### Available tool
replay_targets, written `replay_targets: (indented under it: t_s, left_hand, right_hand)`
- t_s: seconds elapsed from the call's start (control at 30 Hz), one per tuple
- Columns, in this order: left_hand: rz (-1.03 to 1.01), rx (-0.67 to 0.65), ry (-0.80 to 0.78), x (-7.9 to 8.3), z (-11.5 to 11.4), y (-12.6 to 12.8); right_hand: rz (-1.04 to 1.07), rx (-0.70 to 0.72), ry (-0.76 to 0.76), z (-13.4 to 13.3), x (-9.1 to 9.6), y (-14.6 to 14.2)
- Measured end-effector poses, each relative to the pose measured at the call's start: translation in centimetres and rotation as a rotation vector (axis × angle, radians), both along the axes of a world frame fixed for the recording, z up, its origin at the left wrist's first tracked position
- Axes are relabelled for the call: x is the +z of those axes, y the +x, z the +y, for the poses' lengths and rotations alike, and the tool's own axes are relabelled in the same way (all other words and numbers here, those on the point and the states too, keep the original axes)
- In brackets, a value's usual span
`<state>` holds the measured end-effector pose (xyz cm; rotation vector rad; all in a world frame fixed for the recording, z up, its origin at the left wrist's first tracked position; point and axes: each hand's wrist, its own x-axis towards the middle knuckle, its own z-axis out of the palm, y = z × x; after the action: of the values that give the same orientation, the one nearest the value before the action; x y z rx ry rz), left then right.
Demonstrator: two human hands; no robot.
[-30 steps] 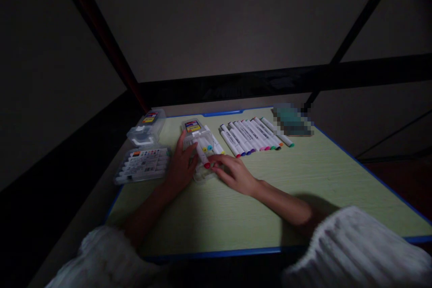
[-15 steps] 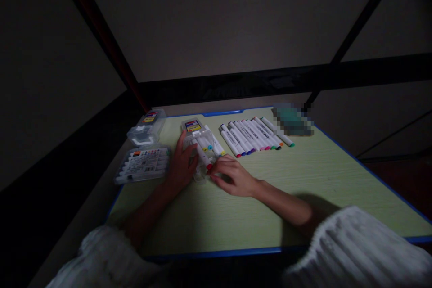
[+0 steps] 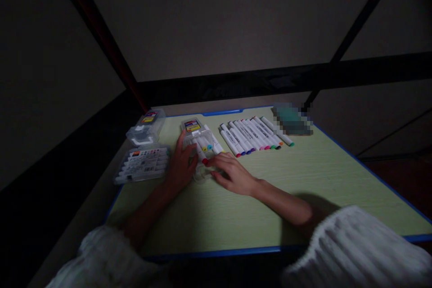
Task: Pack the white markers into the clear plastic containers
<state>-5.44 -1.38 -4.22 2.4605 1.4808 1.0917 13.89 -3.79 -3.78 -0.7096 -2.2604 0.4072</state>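
Observation:
A clear plastic marker case (image 3: 206, 176) lies unlatched in front of me, with several white markers in it, some with yellow and blue ends. My left hand (image 3: 182, 162) grips the left side of this case, index finger stretched along it and thumb bent near the inside. A red-ended marker (image 3: 201, 155) lies in the case between my hands. The fingertips of my right hand (image 3: 232, 173) rest at its red end, while the thumb stands apart below. A yellow-ended marker (image 3: 214, 140) leans along the case's right side, partly behind my fingers.
Right of the case, several white markers (image 3: 249, 137) with coloured ends lie in a row. A filled marker case (image 3: 143, 164) and another clear case (image 3: 146, 126) sit at the left. A blurred green object (image 3: 292, 119) lies at the table's far right corner.
The red-ended marker has slid away from me, deeper into the case. My right fingers have followed it, and the thumb has parted from its end. My left hand stays put.

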Motion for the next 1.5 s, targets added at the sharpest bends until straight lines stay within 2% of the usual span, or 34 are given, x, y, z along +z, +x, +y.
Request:
replay_targets:
  t_s: [0.33, 0.6, 1.07, 1.5]
  left_hand:
    - [-0.007, -0.018, -0.009, 0.17, 0.01, 0.01]
    - [-0.004, 0.019, -0.013, 0.28, -0.15, 0.11]
    - [-0.022, 0.053, 0.091, 0.27, -0.31, 0.21]
    - [-0.03, 0.01, 0.066, 0.35, -0.35, 0.1]
  right_hand:
    - [-0.024, -0.043, -0.038, -0.07, 0.29, -0.03]
    - [-0.018, -0.03, -0.042, 0.06, 0.15, -0.13]
    - [-0.035, -0.027, 0.003, 0.07, -0.16, -0.2]
    - [-0.062, -0.03, 0.021, 0.05, -0.23, -0.13]
